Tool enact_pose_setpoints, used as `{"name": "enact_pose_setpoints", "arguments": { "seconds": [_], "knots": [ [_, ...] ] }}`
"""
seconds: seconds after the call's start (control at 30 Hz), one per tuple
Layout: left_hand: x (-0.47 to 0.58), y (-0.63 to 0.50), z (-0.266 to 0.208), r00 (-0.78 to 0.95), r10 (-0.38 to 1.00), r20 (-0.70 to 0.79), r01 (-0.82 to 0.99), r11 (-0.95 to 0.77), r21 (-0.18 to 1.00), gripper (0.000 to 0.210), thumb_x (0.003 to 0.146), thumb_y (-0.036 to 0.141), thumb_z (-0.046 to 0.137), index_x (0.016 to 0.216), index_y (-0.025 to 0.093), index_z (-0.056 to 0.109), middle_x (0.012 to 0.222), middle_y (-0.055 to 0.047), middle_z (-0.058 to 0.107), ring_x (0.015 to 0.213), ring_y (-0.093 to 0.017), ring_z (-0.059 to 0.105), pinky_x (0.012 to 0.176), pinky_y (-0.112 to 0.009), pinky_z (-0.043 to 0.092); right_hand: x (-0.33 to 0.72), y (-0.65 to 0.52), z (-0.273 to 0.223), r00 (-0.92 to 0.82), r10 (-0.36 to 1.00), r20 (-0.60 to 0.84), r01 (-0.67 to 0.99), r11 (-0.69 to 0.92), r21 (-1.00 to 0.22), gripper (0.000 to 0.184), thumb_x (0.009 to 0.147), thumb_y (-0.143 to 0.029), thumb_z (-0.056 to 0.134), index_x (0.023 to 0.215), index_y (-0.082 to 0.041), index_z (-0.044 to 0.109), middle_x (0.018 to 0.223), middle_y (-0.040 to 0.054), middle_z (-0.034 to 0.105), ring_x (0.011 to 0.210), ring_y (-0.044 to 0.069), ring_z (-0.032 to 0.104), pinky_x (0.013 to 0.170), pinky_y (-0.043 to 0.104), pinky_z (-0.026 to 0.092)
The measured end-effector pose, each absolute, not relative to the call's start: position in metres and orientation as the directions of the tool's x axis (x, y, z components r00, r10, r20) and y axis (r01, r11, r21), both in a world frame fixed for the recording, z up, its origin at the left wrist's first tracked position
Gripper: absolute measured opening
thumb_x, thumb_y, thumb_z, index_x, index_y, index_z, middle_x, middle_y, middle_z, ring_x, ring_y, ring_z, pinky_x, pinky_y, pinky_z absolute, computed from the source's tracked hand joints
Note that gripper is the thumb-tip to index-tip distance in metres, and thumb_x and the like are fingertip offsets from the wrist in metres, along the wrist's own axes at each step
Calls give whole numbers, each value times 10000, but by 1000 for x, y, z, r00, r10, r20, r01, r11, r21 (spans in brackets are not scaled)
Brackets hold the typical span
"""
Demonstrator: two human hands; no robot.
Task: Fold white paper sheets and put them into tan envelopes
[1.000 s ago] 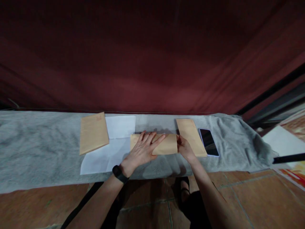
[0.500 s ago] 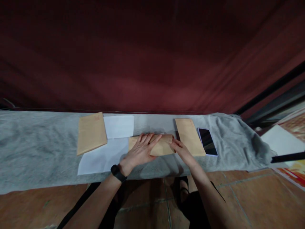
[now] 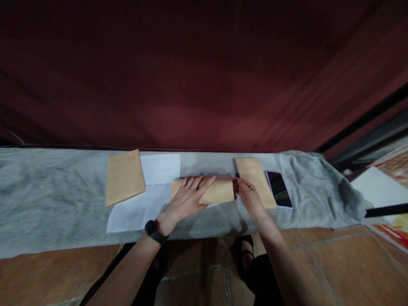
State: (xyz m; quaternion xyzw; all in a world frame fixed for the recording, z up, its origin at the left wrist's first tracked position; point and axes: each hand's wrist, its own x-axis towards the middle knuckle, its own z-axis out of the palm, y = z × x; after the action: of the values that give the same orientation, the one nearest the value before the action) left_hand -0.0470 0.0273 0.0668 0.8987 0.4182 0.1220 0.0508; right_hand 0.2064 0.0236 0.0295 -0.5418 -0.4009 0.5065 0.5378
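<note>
A brown paper envelope [image 3: 219, 192] lies crosswise on the grey cloth in front of me. My left hand [image 3: 188, 196], with a black watch on the wrist, rests flat across its left part, fingers stretched and thumb apart. At the envelope's right end, my right hand [image 3: 249, 193] has its fingers closed on the upper corner; the fingertips are partly hidden. A bit of white paper [image 3: 213, 205] shows under the envelope's near edge. To the left, white sheets [image 3: 156, 197] lie partly beneath another stack of brown envelopes [image 3: 125, 178].
Right of my right hand lie a brown envelope [image 3: 256, 180] and a phone [image 3: 279, 190] with a pale purple edge. The grey cloth [image 3: 318, 195] covers a narrow bench before a dark red curtain [image 3: 191, 85]. Tiled floor [image 3: 197, 284] shows below.
The right end of the envelope now looks flatter and straighter, and white paper shows at its near edge. My right hand has shifted slightly right and up along that end. My left hand stays on it.
</note>
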Motion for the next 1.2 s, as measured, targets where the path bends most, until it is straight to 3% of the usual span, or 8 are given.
{"name": "enact_pose_setpoints", "arguments": {
  "seconds": [0.1, 0.2, 0.33, 0.43, 0.73, 0.83, 1.03, 1.2],
  "knots": [
    [-59, 35, 75, 594, 771, 228, 768, -628, 124, 1006, 800, 380, 754, 1600, 315, 147, 1460, -130, 463, 1372, -329, 409, 1204, -542, 208, 208, 29, 20, 265, 964, 33, 183, -16, -983, 437, 844, -582, 553, 974, -186, 683, 924, 86, 718, 754, 205, 653, 728, 358, 546],
    [-80, 45, 72, 535, 820, 206, 815, -565, 132, 1041, 795, 390, 745, 1606, 301, 98, 1427, -139, 485, 1360, -339, 426, 1202, -590, 189, 202, 25, 11, 229, 965, 126, 408, 22, -913, 393, 842, -494, 579, 1064, -185, 676, 1025, 107, 694, 867, 242, 649, 831, 412, 536],
    [-105, 55, 63, 485, 871, 81, 849, -491, 196, 1085, 779, 424, 739, 1603, 326, 41, 1441, -129, 476, 1377, -350, 423, 1190, -633, 176, 182, 12, 2, 72, 984, 160, 769, 47, -638, 443, 851, -414, 623, 1227, -179, 626, 1159, 154, 644, 1063, 313, 602, 976, 486, 476],
    [-116, 56, 61, 458, 889, -8, 866, -444, 229, 1100, 767, 413, 738, 1600, 344, 23, 1458, -128, 462, 1396, -350, 412, 1193, -638, 152, 168, 4, 0, 62, 987, 151, 871, 21, -491, 506, 837, -415, 686, 1271, -177, 585, 1197, 174, 626, 1139, 350, 563, 1018, 501, 439],
    [-120, 54, 61, 408, 901, -148, 894, -362, 263, 1113, 734, 359, 735, 1599, 351, 34, 1526, -136, 401, 1442, -360, 358, 1194, -643, 123, 161, 9, 7, 117, 993, -14, 895, -111, -431, 323, 854, -380, 700, 1084, -172, 609, 1037, 158, 694, 1042, 329, 648, 908, 389, 475],
    [-122, 54, 61, 409, 899, -156, 892, -358, 275, 1115, 729, 359, 735, 1598, 354, 36, 1530, -132, 402, 1444, -359, 357, 1193, -640, 135, 164, 12, 9, 81, 996, -37, 887, -89, -454, 172, 874, -342, 659, 981, -209, 631, 1009, 126, 707, 991, 302, 668, 866, 363, 475],
    [-126, 53, 61, 394, 908, -143, 897, -345, 278, 1118, 724, 364, 736, 1597, 350, 38, 1535, -129, 399, 1451, -344, 354, 1199, -626, 128, 191, 19, 21, 233, 969, 81, 741, -123, -660, 139, 927, -317, 509, 950, -219, 604, 899, 98, 700, 871, 264, 673, 756, 346, 487],
    [-125, 53, 58, 392, 912, -120, 896, -349, 274, 1116, 728, 369, 736, 1597, 355, 36, 1543, -128, 390, 1458, -346, 342, 1200, -624, 129, 210, 26, 35, 406, 908, 104, 369, -58, -928, 298, 917, -505, 496, 1024, -230, 536, 889, 50, 659, 708, 207, 644, 593, 311, 531]
  ]
}}
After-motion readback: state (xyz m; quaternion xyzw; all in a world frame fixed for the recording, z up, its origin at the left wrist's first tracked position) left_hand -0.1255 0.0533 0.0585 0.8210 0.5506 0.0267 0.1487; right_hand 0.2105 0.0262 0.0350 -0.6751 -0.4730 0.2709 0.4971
